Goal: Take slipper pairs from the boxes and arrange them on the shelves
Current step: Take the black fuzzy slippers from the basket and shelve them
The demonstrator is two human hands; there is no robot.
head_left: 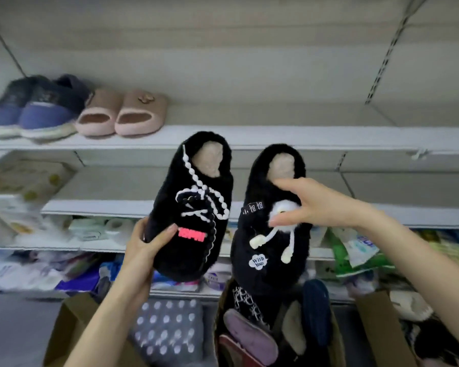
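Note:
Two black fuzzy slippers are held up in front of the shelves. My left hand (143, 245) grips the toe end of the left slipper (194, 207), which has white beaded laces and a pink label. My right hand (310, 205) holds the right slipper (265, 250) across its upper, thumb at the beige opening and fingers on a white pompom figure. The upper shelf (276, 137) lies just behind their heels. On its left stand a pink slipper pair (122, 115) and a blue-purple pair (35, 107).
A cardboard box (265, 332) below holds several more slippers, purple, navy and patterned. Another box (75, 329) sits at lower left beside a pack of bottles (167, 329). Lower shelves carry packaged goods. The upper shelf is bare to the right of the pink pair.

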